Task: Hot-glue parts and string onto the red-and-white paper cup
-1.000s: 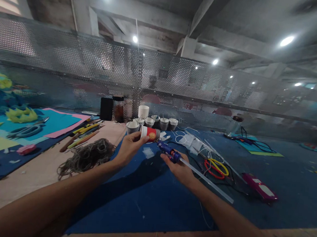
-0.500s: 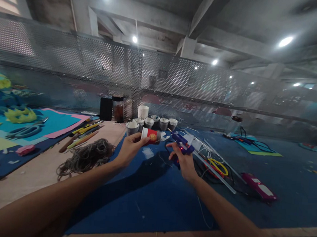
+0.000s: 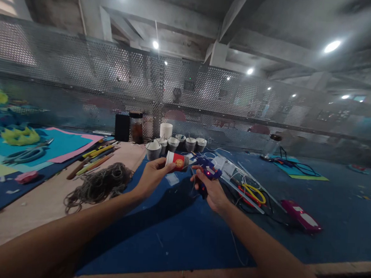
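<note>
Between its thumb and fingers, my left hand (image 3: 153,174) holds a small red and white paper cup (image 3: 176,160), tipped on its side with a grey band at the right end. My right hand (image 3: 210,186) is wrapped round a blue glue gun (image 3: 207,169) with a small red light, just right of the cup. A thin grey cord hangs by the right fingers; whether they grip it is unclear. Behind the cup stand several grey-wrapped cups (image 3: 153,149) and a stack of white cups (image 3: 166,130).
A tangle of grey cord (image 3: 101,184) lies at the left, near pens and tools (image 3: 93,160), scissors (image 3: 27,153) and coloured paper (image 3: 62,142). To the right are a yellow cable (image 3: 254,193), a magenta object (image 3: 302,216) and a jar (image 3: 272,147). Mesh (image 3: 188,89) stands behind.
My right hand and the glue gun have moved slightly left, closer to the cup. A grey cord now shows by the right fingers. The left hand still holds the cup.
</note>
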### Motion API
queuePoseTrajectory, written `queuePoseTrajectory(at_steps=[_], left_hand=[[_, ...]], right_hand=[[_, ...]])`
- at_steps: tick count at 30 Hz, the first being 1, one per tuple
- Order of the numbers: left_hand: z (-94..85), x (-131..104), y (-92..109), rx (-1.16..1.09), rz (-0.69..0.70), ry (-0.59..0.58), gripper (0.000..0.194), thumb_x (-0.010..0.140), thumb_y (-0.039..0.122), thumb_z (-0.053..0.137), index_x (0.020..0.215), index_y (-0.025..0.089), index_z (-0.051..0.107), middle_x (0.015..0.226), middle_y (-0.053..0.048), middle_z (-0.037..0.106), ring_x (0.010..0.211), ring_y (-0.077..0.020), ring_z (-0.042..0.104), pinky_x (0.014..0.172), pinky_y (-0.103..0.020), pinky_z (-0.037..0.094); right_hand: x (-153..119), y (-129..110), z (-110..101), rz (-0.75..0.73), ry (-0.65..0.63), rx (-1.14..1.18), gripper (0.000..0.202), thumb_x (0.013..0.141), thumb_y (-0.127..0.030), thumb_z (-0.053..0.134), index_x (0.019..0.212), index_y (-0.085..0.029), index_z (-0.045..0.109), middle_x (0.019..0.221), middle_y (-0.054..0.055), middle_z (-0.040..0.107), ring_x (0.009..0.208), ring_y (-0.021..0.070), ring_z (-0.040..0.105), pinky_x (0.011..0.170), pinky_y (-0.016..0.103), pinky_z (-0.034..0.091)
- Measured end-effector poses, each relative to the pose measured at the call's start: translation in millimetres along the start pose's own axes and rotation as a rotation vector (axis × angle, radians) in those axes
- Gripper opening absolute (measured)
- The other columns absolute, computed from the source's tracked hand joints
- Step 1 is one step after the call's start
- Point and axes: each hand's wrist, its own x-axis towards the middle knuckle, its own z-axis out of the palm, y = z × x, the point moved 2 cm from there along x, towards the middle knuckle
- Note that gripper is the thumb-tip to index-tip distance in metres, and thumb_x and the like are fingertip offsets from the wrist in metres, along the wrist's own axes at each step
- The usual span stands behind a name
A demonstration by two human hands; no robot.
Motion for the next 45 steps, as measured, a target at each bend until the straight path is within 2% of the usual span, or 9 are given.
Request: queuePoseTrajectory(at_steps=[3, 5, 12, 17, 24, 28, 33, 45], left_hand=[[1.1, -1, 0, 0.060, 0.004, -0.011, 0.026, 0.085, 0.039, 0.070, 0.091, 0.014, 0.075, 0.088, -0.007, 0.076, 0.081, -0.0211, 0.068, 0.070, -0.029, 0.052], [2.8, -1, -2, 0.086, 0.009, -0.037, 0.026, 0.084, 0.039, 0.071, 0.086, 0.014, 0.075, 0.084, -0.007, 0.076, 0.078, -0.0209, 0.068, 0.068, -0.029, 0.051], [11.3, -6, -9, 0.103, -0.064, -0.178, 0.028, 0.082, 0.038, 0.071, 0.095, 0.015, 0.076, 0.091, -0.008, 0.078, 0.083, -0.0251, 0.070, 0.075, -0.034, 0.053], [15.6, -11, -5, 0.105, -0.079, -0.252, 0.026, 0.082, 0.035, 0.070, 0.096, 0.014, 0.077, 0.091, -0.008, 0.078, 0.080, -0.0234, 0.070, 0.073, -0.032, 0.053], [15.5, -12, -7, 0.075, -0.055, -0.326, 0.027, 0.081, 0.038, 0.071, 0.094, 0.015, 0.077, 0.089, -0.009, 0.077, 0.078, -0.0229, 0.069, 0.070, -0.032, 0.052], [14.4, -11, -6, 0.054, -0.050, -0.327, 0.026, 0.081, 0.038, 0.073, 0.092, 0.014, 0.077, 0.087, -0.008, 0.076, 0.077, -0.0212, 0.068, 0.070, -0.031, 0.051], [13.7, -10, -1, 0.036, -0.051, -0.314, 0.030, 0.079, 0.041, 0.074, 0.094, 0.015, 0.077, 0.088, -0.008, 0.077, 0.080, -0.0235, 0.069, 0.074, -0.034, 0.053], [11.0, -7, 4, 0.076, -0.040, -0.268, 0.022, 0.077, 0.038, 0.074, 0.085, 0.017, 0.076, 0.079, -0.006, 0.073, 0.070, -0.0188, 0.063, 0.064, -0.028, 0.047]], right_hand=[[2, -6, -2, -0.009, 0.000, -0.002, 0.046, 0.072, -0.047, 0.082, 0.107, -0.019, 0.071, 0.076, 0.001, 0.068, 0.055, 0.0101, 0.052, 0.054, 0.024, 0.041], [2, -8, -4, -0.035, 0.006, -0.044, 0.043, 0.073, -0.046, 0.081, 0.105, -0.019, 0.072, 0.078, 0.002, 0.069, 0.055, 0.0098, 0.051, 0.055, 0.025, 0.041], [5, -12, -10, -0.149, 0.052, -0.152, 0.032, 0.081, -0.047, 0.074, 0.098, -0.021, 0.071, 0.084, 0.002, 0.072, 0.057, 0.0107, 0.053, 0.063, 0.027, 0.045], [4, -15, -9, -0.176, 0.040, -0.185, 0.026, 0.084, -0.046, 0.071, 0.098, -0.024, 0.070, 0.084, 0.000, 0.072, 0.058, 0.0110, 0.054, 0.066, 0.027, 0.046], [8, -11, -15, -0.217, 0.089, -0.239, 0.028, 0.084, -0.045, 0.069, 0.099, -0.021, 0.070, 0.081, 0.002, 0.071, 0.058, 0.0121, 0.054, 0.065, 0.028, 0.046], [11, -10, -19, -0.207, 0.121, -0.298, 0.027, 0.084, -0.045, 0.067, 0.097, -0.023, 0.071, 0.078, 0.000, 0.070, 0.059, 0.0127, 0.056, 0.066, 0.028, 0.048], [12, -10, -20, -0.219, 0.156, -0.361, 0.025, 0.082, -0.044, 0.067, 0.094, -0.023, 0.071, 0.074, -0.001, 0.070, 0.058, 0.0129, 0.056, 0.066, 0.029, 0.048], [16, -6, -25, -0.222, 0.157, -0.365, 0.023, 0.083, -0.042, 0.068, 0.095, -0.023, 0.070, 0.076, 0.000, 0.072, 0.057, 0.0130, 0.056, 0.064, 0.028, 0.047]])
